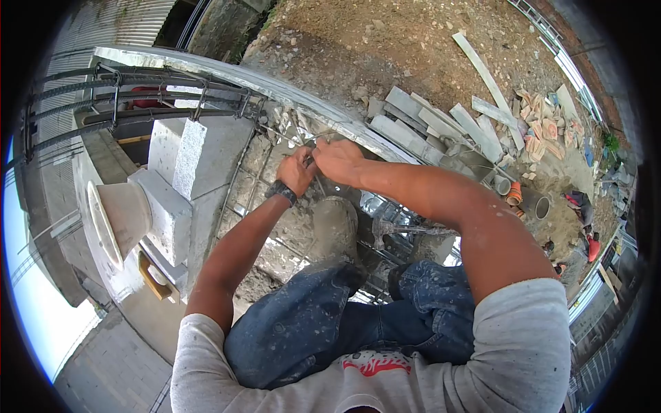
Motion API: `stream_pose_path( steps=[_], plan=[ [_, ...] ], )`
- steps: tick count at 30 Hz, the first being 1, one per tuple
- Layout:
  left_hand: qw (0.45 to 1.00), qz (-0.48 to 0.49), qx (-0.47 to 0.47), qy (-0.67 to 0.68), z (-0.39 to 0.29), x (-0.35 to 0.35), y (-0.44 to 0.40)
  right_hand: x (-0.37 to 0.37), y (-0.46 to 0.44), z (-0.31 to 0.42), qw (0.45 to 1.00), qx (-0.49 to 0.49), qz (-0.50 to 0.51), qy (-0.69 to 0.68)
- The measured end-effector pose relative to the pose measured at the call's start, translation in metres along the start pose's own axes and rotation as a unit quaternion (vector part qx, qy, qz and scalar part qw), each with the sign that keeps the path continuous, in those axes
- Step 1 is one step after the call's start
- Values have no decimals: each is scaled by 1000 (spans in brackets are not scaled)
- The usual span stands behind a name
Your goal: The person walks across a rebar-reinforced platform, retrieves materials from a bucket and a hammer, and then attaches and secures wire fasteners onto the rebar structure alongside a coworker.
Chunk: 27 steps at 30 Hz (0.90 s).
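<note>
My left hand point(296, 171) and my right hand point(337, 161) meet at the steel mesh in front of my boots. The fingers of both are closed together around something small and dark that I cannot make out. Thin steel bars point(265, 165) cross the rough grey concrete beneath and beside them. Just below the hands, a mud-covered boot point(334, 224) stands on this surface. A hammer point(382, 230) lies to the right of the boot, partly under my right forearm.
A rebar cage point(113, 100) extends to the upper left. Near it are pale blocks point(165, 213), a bucket point(120, 217) and a wooden float point(153, 275). Beyond the concrete edge point(289, 89), planks point(423, 124) lie on lower ground. People are far below at the right.
</note>
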<state>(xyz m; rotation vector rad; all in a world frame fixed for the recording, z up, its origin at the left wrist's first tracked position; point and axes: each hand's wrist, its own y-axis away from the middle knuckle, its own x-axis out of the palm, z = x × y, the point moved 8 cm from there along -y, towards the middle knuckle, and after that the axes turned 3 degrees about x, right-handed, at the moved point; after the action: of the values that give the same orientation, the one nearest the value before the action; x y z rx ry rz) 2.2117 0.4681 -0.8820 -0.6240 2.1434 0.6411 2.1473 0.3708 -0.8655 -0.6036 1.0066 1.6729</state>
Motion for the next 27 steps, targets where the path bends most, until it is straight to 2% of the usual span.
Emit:
stream_pose_path(
  steps=[3,6,8,11,14,17,20,24,27],
  plan=[
    [1000,0,20,-1,-1,2,-1,-6,17,6,996,-34,-53,67],
    [999,26,15,-10,1,7,0,-24,52,12,983,-117,-134,44],
    [999,19,28,0,3,14,0,-25,70,14,988,-138,-71,-1],
    [996,43,46,-62,-5,15,-1,-16,92,11,986,-154,-16,-56],
    [996,79,13,-39,-12,10,-3,-15,108,1,983,-168,-17,-75],
    [993,78,65,58,-3,15,-8,-16,112,-12,988,-135,9,-78],
    [975,161,73,138,-2,14,-17,-14,109,-20,988,-110,29,-101],
    [942,292,35,161,6,25,-30,-19,103,-16,990,-74,49,-111],
    [935,309,30,174,6,25,-38,-21,103,-17,990,-65,49,-115]
  ],
)
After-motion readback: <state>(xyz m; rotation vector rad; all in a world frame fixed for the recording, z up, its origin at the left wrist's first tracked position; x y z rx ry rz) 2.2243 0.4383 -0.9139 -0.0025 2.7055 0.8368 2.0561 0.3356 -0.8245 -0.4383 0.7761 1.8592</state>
